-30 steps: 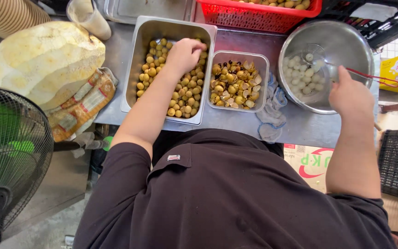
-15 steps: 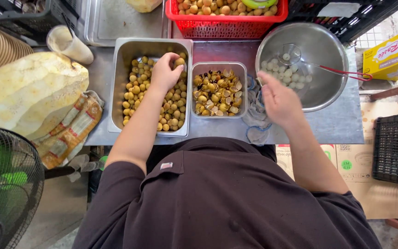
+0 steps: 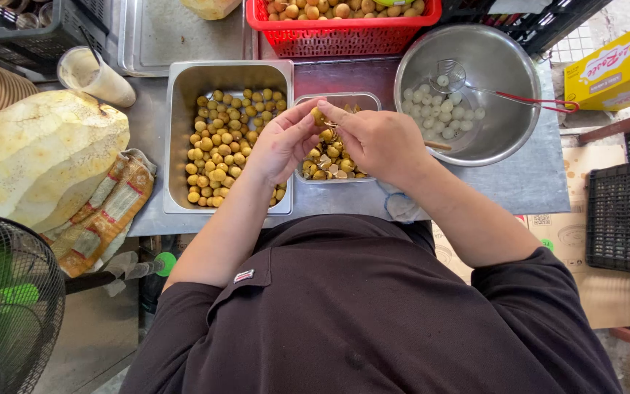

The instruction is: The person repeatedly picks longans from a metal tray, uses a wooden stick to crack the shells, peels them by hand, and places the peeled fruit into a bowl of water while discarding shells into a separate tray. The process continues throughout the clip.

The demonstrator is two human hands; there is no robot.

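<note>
My left hand (image 3: 282, 144) and my right hand (image 3: 377, 138) meet over the small steel tray (image 3: 375, 100) of brown shells. Between their fingertips they pinch one small round brown fruit (image 3: 318, 117). To the left stands a deep steel tray (image 3: 176, 124) with several whole brown fruits. A round steel bowl (image 3: 508, 73) at the right holds several peeled white fruits and a small wire scoop with a red handle (image 3: 541, 102).
A red basket (image 3: 344, 33) of the same fruit stands at the back. A large pale peeled fruit (image 3: 34, 157) lies on a cloth at the left, above a fan (image 3: 5, 306). A yellow box (image 3: 614, 66) and black crates (image 3: 621, 215) are at the right.
My left hand lifted out of the deep tray with a fruit. My right hand came back from the bowl. Both hands now meet over the small tray.
</note>
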